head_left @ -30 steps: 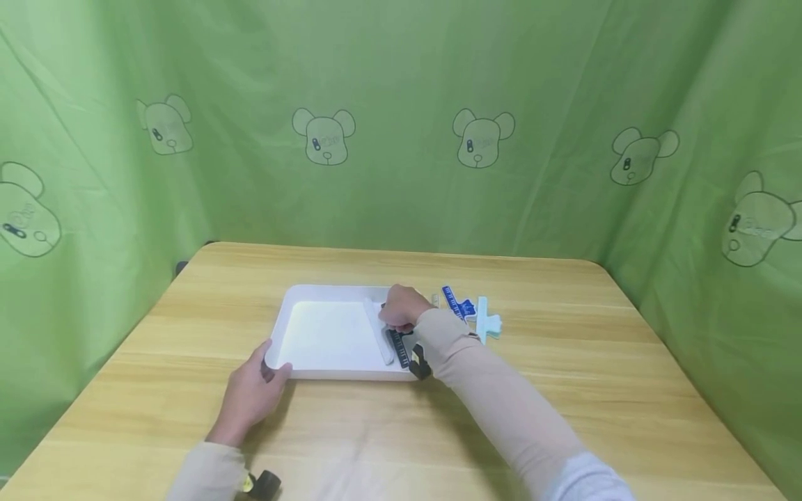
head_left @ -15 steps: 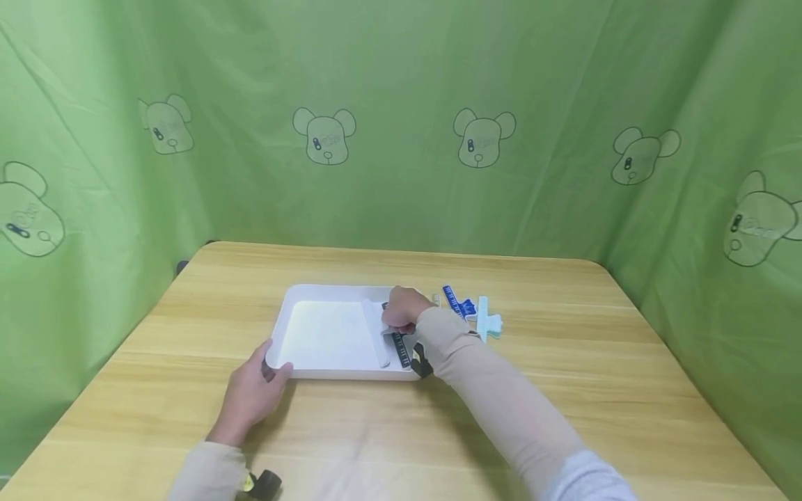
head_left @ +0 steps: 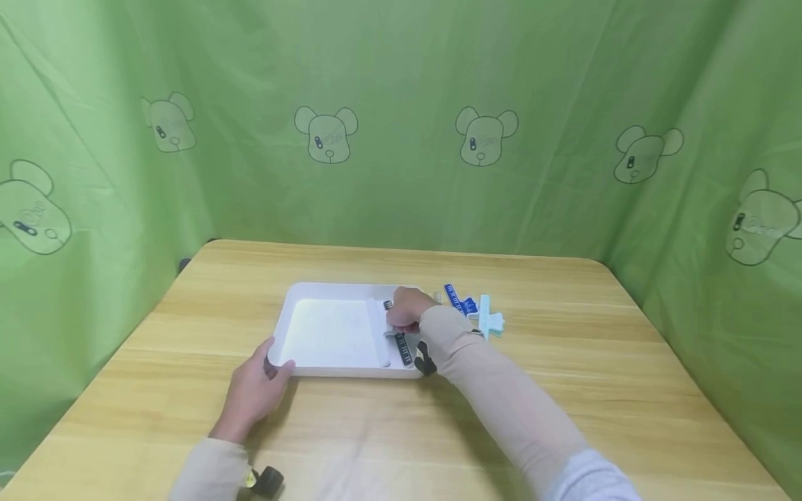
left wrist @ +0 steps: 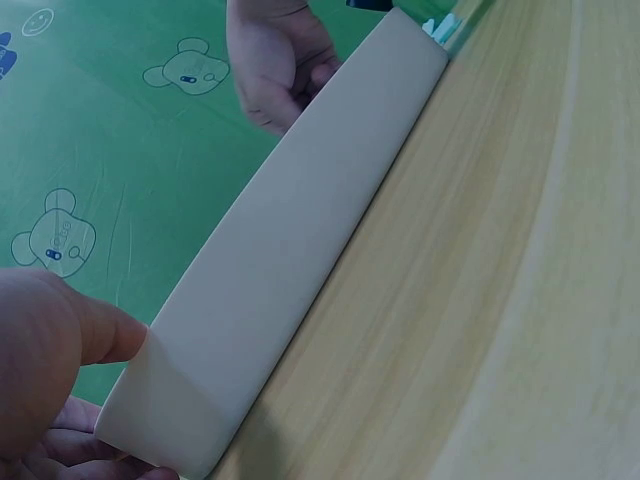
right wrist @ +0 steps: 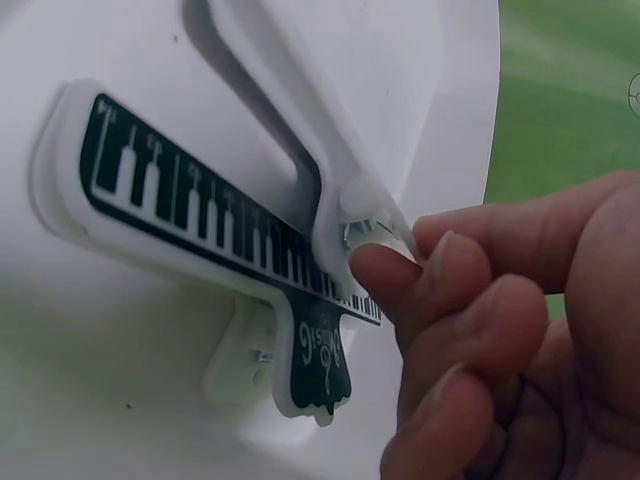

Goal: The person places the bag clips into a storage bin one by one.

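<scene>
with fingers curled, my right hand (head_left: 409,307) pinches the white clip (right wrist: 303,95) inside the white tray (head_left: 351,372) (my left hand (head_left: 255,390) grips its corner), its near end now swung slightly farther from the piano-key clip (right wrist: 190,190), widening their gap.

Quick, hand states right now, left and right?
Left hand: closed, holding the white tray by its near-left corner.
Right hand: closed, pinching a white clip.

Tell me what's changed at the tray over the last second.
The white clip has turned slightly: its near end swung left, away from the dark piano-print clip. The right hand still pinches it. The left hand still holds the tray's near-left corner; the blue clip and pale-blue clip stay put.
</scene>
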A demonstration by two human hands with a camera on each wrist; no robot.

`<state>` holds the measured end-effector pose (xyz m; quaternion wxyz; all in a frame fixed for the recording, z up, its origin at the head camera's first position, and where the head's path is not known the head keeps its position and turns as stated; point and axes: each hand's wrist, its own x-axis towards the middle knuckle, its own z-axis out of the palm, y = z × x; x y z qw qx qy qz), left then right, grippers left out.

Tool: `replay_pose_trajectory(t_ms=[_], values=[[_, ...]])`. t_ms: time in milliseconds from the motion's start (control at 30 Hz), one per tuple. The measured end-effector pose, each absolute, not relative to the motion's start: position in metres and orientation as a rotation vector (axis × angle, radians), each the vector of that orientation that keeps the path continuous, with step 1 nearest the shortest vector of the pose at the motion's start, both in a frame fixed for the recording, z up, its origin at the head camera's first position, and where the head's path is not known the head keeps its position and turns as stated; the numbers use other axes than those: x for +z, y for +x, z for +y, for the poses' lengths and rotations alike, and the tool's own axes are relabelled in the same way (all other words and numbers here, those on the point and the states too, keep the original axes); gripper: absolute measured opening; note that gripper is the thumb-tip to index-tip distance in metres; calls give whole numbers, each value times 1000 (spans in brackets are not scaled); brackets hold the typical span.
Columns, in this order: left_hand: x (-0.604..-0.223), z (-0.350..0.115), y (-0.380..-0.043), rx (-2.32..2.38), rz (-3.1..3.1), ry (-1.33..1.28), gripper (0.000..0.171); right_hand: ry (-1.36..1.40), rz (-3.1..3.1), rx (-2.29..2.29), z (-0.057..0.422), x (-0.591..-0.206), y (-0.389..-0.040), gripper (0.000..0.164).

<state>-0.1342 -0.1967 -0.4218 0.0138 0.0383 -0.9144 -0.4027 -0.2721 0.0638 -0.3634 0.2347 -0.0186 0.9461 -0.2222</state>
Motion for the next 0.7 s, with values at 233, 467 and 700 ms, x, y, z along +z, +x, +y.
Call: replay_pose_trajectory(t_ms=[233,467,700], values=[[-422,-197,-134,-1252,-2842,115,69,-55,2589,-620,67,-363,-271,17],[-422,-196,-134,-1254,-2843,121,70,-36,2557,-643,68,-364,-270,21],[-423,-196,-135,-1267,-2845,135,70,-23,2559,-623,71,-365,-273,22]])
